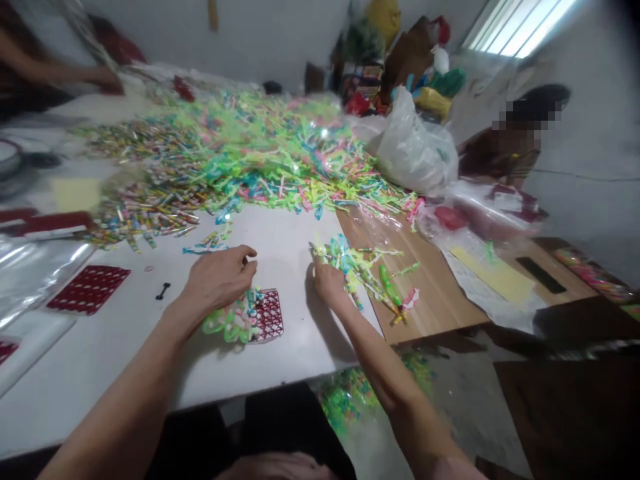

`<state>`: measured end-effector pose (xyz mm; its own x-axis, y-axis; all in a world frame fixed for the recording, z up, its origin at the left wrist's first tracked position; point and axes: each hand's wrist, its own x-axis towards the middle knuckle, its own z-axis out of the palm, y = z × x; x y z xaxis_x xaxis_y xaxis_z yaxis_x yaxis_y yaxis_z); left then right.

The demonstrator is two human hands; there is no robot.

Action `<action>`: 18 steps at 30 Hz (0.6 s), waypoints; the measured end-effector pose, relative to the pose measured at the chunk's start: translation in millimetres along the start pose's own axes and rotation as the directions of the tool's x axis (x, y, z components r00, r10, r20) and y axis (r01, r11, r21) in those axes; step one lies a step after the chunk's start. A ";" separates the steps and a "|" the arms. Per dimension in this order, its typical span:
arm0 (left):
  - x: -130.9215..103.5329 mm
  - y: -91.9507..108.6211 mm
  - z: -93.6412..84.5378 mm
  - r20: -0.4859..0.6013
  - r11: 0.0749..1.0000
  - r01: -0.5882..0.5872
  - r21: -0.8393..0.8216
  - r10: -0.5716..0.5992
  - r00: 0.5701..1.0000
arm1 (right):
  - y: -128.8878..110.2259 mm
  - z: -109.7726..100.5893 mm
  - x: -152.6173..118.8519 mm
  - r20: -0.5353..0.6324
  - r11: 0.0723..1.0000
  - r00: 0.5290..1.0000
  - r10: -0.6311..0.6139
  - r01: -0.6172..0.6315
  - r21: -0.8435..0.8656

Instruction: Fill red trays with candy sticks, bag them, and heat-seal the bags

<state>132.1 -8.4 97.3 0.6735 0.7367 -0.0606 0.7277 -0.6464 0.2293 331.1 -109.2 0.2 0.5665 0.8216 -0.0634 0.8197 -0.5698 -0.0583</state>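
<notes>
My left hand (220,277) is above the white tabletop with thumb and index finger slightly apart, nothing visible between them. Its other fingers are hidden. Under its palm, green, pink and white plastic pieces (233,321) stick up at the left part of a red lattice grid (271,313). My right hand (329,283) is at the left edge of a small heap of coloured plastic strips and printed tubes (367,267). Its fingers are pressed together; what they grip is too small and blurred to name.
A large pile of bright strips (280,160) spreads across the back, with printed tubes (150,203) at its left. Another red grid (90,289) and a small black bar (163,291) lie left. Cardboard (435,293) and a white bag (417,143) lie right. Another person's arm (65,72) shows far left.
</notes>
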 end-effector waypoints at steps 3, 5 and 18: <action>-1.2 1.2 0.0 -0.032 0.999 -0.001 -0.040 0.000 0.999 | -11.0 -0.9 -28.7 -0.072 0.945 0.993 -0.097 0.114 0.306; -1.2 1.1 0.5 -0.053 0.999 -0.008 -0.050 0.005 0.999 | -19.4 6.2 -48.9 -0.118 0.859 0.976 -0.183 0.218 0.464; -0.4 -3.2 4.1 -0.069 0.998 -0.028 -0.061 0.024 0.997 | -51.2 39.8 -66.7 -0.083 0.259 0.996 0.038 0.070 0.963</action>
<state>130.1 -7.5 92.6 0.6804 0.7327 0.0117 0.6990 -0.6538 0.2897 248.0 -135.6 -32.2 0.6022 0.7982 0.0173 0.1710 -0.1078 -0.9794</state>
